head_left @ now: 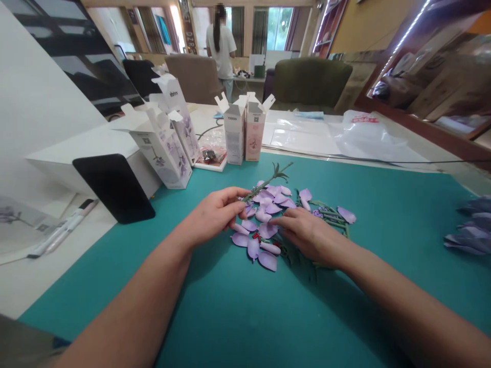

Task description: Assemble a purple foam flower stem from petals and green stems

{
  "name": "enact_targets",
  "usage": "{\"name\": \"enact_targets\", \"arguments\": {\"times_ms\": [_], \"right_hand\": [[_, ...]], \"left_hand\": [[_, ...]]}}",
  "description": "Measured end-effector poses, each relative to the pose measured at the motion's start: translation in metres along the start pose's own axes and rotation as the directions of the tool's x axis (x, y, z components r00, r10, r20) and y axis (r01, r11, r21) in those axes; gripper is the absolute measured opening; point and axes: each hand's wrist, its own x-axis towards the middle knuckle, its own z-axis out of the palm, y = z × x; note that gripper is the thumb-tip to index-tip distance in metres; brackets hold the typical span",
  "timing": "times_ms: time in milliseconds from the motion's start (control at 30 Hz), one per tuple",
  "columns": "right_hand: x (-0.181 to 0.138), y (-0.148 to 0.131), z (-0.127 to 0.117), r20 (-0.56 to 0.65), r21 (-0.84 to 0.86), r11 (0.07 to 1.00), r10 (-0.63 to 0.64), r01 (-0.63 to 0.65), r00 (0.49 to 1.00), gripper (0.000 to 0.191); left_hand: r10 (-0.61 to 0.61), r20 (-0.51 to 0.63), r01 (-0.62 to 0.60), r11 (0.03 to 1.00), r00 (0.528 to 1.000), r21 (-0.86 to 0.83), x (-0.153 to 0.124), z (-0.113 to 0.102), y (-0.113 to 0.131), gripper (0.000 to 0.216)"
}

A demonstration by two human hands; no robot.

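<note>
My left hand (218, 212) is closed round a green plastic flower stem (264, 185), which slants up to the right and ends in a small tuft of pointed leaves. Beneath it lies a loose heap of light purple petals (264, 208). My right hand (309, 235) reaches into this heap with its fingers bent, the index fingertip and thumb at a purple petal (267, 230). Some of the fingers are hidden behind the hand. Small red pieces (256, 236) lie among the near petals. Thin green stem parts (333, 217) are gathered beyond my right hand.
A teal mat (238, 312) covers the tabletop. To the left stand a black tablet-like panel (115, 189), markers (67, 230) and opened flower boxes (164, 153). More boxes (236, 130) stand behind. Dark purple flowers (470, 227) lie at right. A person (221, 48) stands in the background.
</note>
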Motion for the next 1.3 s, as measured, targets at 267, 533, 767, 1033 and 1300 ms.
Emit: {"name": "enact_targets", "arguments": {"times_ms": [267,533,767,1033,1300], "right_hand": [[0.033,0.001,0.012,0.009,0.113,0.988,0.106,-0.106,0.994,0.011],[0.053,0.023,-0.003,-0.111,0.347,0.841,0.476,-0.414,0.873,0.004],[0.041,0.039,-0.009,-0.118,0.407,0.807,0.511,-0.427,0.852,0.02],[0.004,0.029,-0.029,-0.064,0.358,0.811,0.516,-0.463,0.854,0.018],[0.002,-0.012,-0.023,0.204,0.221,0.949,0.18,-0.224,0.962,0.01]], "left_hand": [[0.011,-0.002,-0.011,1.0,1.0,0.008,0.001,-0.004,-0.002,0.036],[-0.002,-0.024,0.003,1.0,1.0,0.023,0.0,-0.004,0.001,0.036],[-0.003,-0.028,0.003,1.0,1.0,0.015,0.0,-0.005,0.002,0.036],[-0.022,-0.021,0.023,1.0,1.0,0.02,0.001,-0.004,0.001,0.037],[-0.017,-0.033,0.018,1.0,0.999,0.016,0.003,-0.003,-0.003,0.036]]}}
